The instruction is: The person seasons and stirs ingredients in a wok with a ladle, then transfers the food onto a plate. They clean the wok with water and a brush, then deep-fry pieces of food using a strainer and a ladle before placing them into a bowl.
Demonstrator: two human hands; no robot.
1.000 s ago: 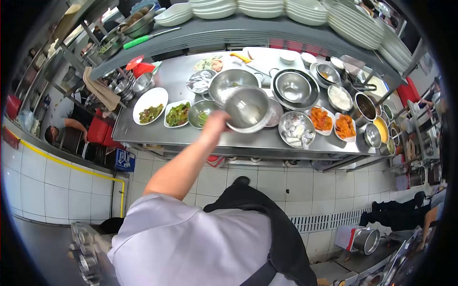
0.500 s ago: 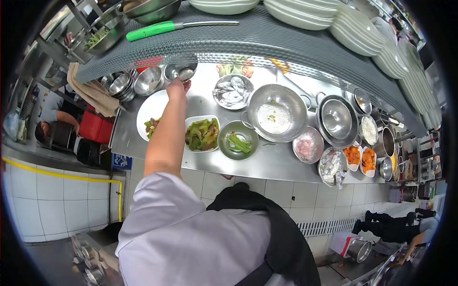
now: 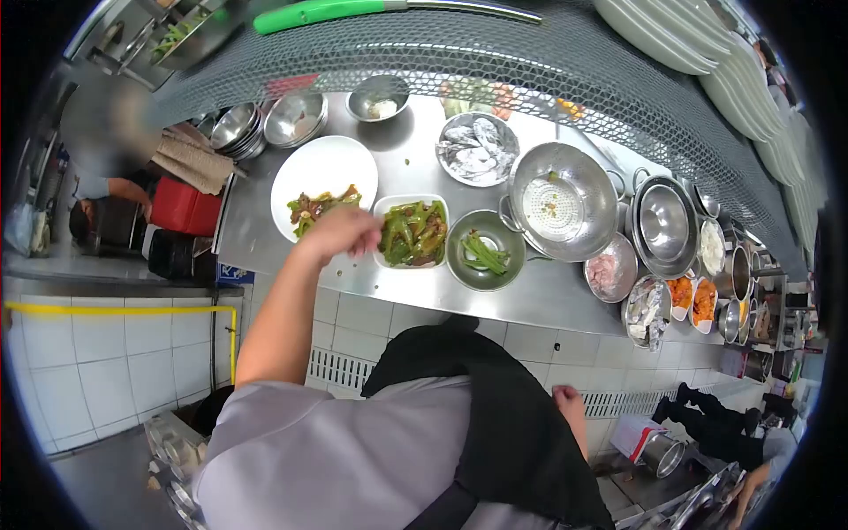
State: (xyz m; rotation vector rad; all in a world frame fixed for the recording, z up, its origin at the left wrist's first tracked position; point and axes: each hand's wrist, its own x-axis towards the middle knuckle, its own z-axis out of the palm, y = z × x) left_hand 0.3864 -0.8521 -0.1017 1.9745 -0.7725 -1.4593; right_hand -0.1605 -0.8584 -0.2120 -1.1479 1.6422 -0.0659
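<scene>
My left hand (image 3: 339, 234) is over the near edge of a round white plate (image 3: 325, 166), its fingers pinched together and slightly blurred; whether they hold anything is hidden. Green and brown cooked pieces (image 3: 322, 205) lie on the plate's near part. Right beside my fingers is a square white dish (image 3: 380, 206) filled with browned green peppers (image 3: 413, 233). Further right, a steel bowl (image 3: 461, 265) holds cut green stalks (image 3: 485, 254). Behind the dish, a small steel bowl (image 3: 378, 97) contains something pale. My right hand (image 3: 568, 399) hangs low at my side, fingers curled, touching nothing visible.
A colander (image 3: 574, 238), a bowl of whitish-grey pieces (image 3: 478, 148) and stacked steel bowls (image 3: 664, 221) crowd the steel counter (image 3: 397, 296). Overhead, a mesh-covered shelf (image 3: 495, 57) carries a green-handled tool (image 3: 327, 12) and stacked plates (image 3: 667, 35). People are at left and lower right.
My left hand has left the small steel bowl at the back and come down toward me, beside the plate and square dish. The view has shifted, and my right hand now shows.
</scene>
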